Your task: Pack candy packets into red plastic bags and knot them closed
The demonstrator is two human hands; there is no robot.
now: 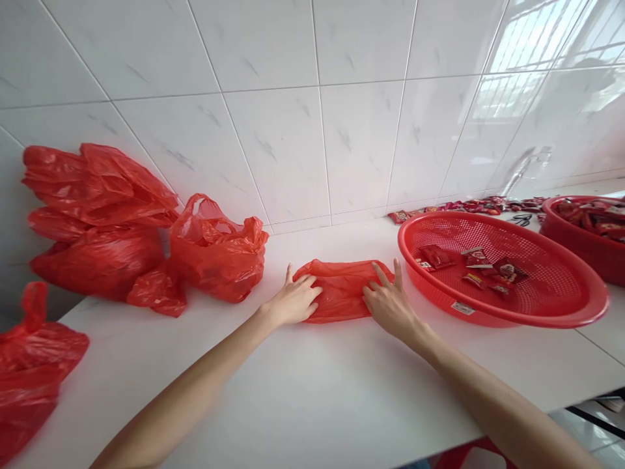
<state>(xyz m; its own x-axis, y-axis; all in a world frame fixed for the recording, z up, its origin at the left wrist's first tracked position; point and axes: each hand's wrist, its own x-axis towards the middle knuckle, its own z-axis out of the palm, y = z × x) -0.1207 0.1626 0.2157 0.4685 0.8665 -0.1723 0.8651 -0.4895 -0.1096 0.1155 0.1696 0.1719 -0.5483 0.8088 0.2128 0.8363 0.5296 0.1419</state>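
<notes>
A thin red plastic bag (342,293) lies on the white table (293,391), between my two hands. On its left end rests my left hand (296,298), fingers spread and pointing inward over the film. My right hand (389,298) touches the bag's right end, its fingers apart and its index finger and thumb raised. Close to the right of that hand stands a red perforated basket (488,306) holding several small red packets (476,257).
Filled red bags (102,254) are piled at the left, with another red bag (219,254) beside them and one at the near left edge (34,371). A second basket (581,247) of packets stands far right. Loose packets (488,205) line the tiled wall (361,143).
</notes>
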